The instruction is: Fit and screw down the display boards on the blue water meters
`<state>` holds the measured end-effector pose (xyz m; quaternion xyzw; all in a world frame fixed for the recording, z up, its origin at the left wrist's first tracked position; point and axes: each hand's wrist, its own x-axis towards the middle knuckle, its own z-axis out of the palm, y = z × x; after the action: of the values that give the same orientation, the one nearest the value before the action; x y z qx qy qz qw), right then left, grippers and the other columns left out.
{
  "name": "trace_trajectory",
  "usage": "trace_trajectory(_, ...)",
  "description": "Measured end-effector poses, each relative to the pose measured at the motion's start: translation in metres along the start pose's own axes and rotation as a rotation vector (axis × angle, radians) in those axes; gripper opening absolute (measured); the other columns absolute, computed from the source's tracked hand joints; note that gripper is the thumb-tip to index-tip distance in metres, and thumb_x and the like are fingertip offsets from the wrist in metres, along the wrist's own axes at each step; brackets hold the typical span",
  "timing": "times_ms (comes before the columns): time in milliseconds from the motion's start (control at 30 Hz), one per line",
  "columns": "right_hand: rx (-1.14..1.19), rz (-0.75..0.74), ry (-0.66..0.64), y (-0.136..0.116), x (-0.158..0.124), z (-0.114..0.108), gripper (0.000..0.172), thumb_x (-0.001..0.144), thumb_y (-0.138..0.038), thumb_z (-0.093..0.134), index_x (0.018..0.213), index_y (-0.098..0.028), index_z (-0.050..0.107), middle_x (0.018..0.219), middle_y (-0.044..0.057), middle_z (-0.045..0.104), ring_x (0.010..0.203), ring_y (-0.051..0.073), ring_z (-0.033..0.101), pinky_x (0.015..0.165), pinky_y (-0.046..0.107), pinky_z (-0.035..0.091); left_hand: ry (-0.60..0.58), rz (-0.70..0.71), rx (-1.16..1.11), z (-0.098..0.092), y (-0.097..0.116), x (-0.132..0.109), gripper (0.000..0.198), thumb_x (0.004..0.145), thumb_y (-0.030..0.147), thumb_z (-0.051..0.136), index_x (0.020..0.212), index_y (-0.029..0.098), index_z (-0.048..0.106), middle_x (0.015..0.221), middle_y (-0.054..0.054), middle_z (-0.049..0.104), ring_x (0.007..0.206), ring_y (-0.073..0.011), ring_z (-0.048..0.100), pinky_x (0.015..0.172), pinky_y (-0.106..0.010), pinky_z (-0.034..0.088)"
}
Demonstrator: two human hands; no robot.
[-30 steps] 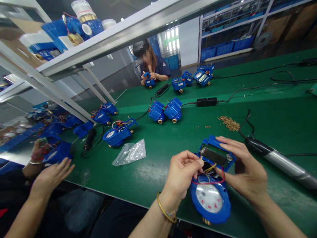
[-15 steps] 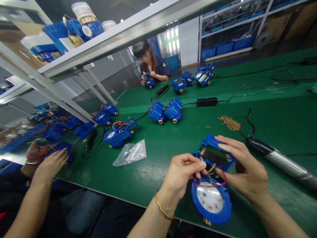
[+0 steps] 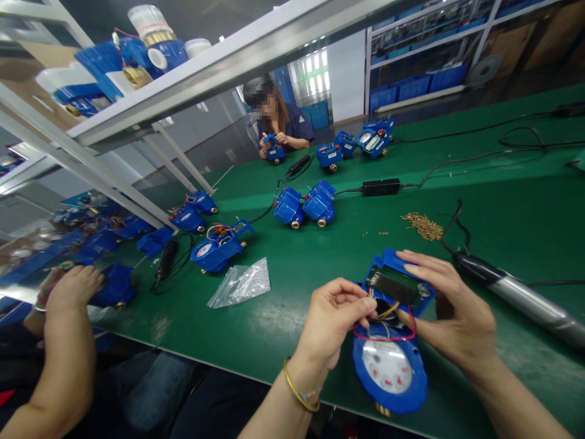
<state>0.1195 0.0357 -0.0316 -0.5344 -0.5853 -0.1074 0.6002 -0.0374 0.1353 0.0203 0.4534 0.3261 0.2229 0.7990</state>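
Pinching the wires (image 3: 387,332) between thumb and forefinger, your left hand (image 3: 336,320) is closed down to a tight grip with the other fingers curled in. The red and yellow loops run between the two halves of the blue water meter (image 3: 388,372). Your right hand (image 3: 450,311) is half open. Its fingers lie stretched over the right edge of the raised lid (image 3: 395,283) and the thumb comes in underneath, so it clasps the lid loosely.

The meter sits at the lower middle of the frame, at the near edge of the green worktop (image 3: 320,262). Its dial faces up. Its long axis runs from the bottom of the frame up towards the lid, leaning slightly right. Your hands flank it, left on the left and right on the right, and both touch it. The left one is nearer the wires at the hinge.

Just right of your right hand lies an electric screwdriver (image 3: 516,296), its cord trailing up the frame. A small heap of brass screws (image 3: 423,227) lies beyond the lid. A clear plastic bag (image 3: 240,281) lies to the left of centre, with more blue meters (image 3: 305,206) behind it.

At the lower left, a co-worker's hand (image 3: 73,286) rests on another meter (image 3: 114,286). A second person (image 3: 286,125) sits at the far side. A metal shelf (image 3: 219,64) crosses the upper left, and racks of blue bins (image 3: 411,85) fill the upper right.
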Motion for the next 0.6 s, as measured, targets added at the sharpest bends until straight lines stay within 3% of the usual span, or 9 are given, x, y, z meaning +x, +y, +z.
trace_trajectory(233, -0.006, -0.015, -0.008, 0.0000, -0.0004, -0.0018, 0.064, 0.074, -0.013, 0.082, 0.134, -0.021, 0.060, 0.130, 0.016, 0.064, 0.120, 0.036, 0.060, 0.097, 0.056, 0.050, 0.035, 0.006, 0.049, 0.0012, 0.0001, -0.0017, 0.024, 0.066, 0.028, 0.083, 0.071, 0.011, 0.066, 0.059, -0.002, 0.069, 0.045, -0.0047, 0.053, 0.045, -0.015, 0.031)
trace_trajectory(600, 0.025, 0.025, 0.006, -0.0042, -0.0025, 0.0000, 0.067, 0.074, -0.011, 0.082, 0.135, -0.022, 0.058, 0.132, 0.015, 0.062, 0.122, 0.036, 0.058, 0.100, 0.056, 0.047, 0.057, 0.034, 0.139, 0.0014, -0.0003, -0.0020, 0.023, 0.067, 0.028, 0.080, 0.069, 0.011, 0.064, 0.057, -0.001, 0.068, 0.042, -0.0041, 0.051, 0.043, -0.016, 0.034)
